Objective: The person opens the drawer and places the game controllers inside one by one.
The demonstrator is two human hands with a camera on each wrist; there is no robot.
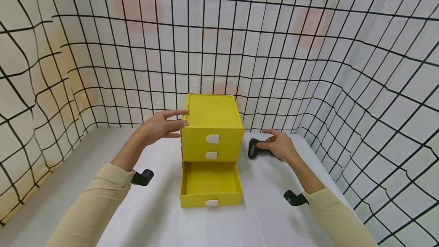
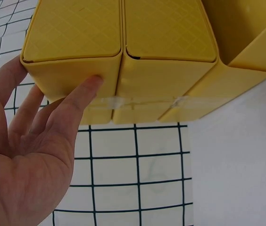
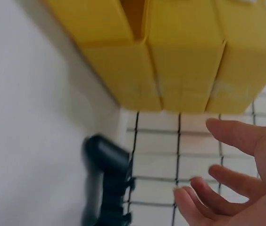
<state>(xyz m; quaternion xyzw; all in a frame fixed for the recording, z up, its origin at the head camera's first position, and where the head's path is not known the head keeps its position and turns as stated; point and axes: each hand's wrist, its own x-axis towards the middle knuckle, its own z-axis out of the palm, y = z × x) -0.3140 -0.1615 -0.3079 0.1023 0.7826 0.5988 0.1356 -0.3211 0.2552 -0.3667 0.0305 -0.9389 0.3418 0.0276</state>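
Observation:
A yellow drawer unit (image 1: pixel 212 109) with three stacked drawers stands on the white surface. Its bottom drawer (image 1: pixel 210 180) is pulled out and has nothing in it; the upper two are closed, each with a white tab handle. My left hand (image 1: pixel 161 125) rests against the unit's upper left side, fingers extended, as the left wrist view shows too. To the right of the unit lies a black game controller (image 1: pixel 253 148). Above it hovers my right hand (image 1: pixel 277 145), fingers loosely spread; in the right wrist view the controller (image 3: pixel 107 160) lies apart from the fingers.
White cloth with a black grid net (image 1: pixel 219 37) walls in the back and both sides. A white cloth (image 1: pixel 267 216) covers the tabletop. Each wrist carries a small black camera, the left one (image 1: pixel 143 177) near the sleeve cuff.

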